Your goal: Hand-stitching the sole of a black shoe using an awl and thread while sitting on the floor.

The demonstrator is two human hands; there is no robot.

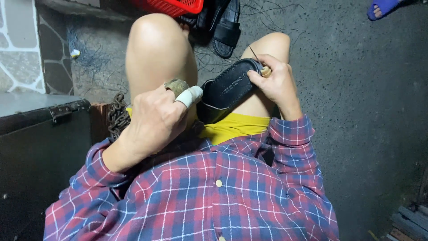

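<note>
A black sandal sole point(227, 89) lies across my lap between my bare knees. My right hand point(276, 82) grips its far end and also holds a thin awl with a light wooden handle point(265, 71), whose point sticks up past the sole. My left hand point(156, 118) rests against the sole's near end; its forefinger is wrapped in white tape point(189, 96) and a dull brownish pad sits on another finger point(177, 85).
A red plastic basket point(171, 6) and a black sandal point(225, 31) lie on the concrete floor ahead, among loose dark thread. A dark metal box point(40, 147) and a rusty chain point(117, 117) stand at my left. Another person's foot in a blue slipper point(381, 8) shows top right.
</note>
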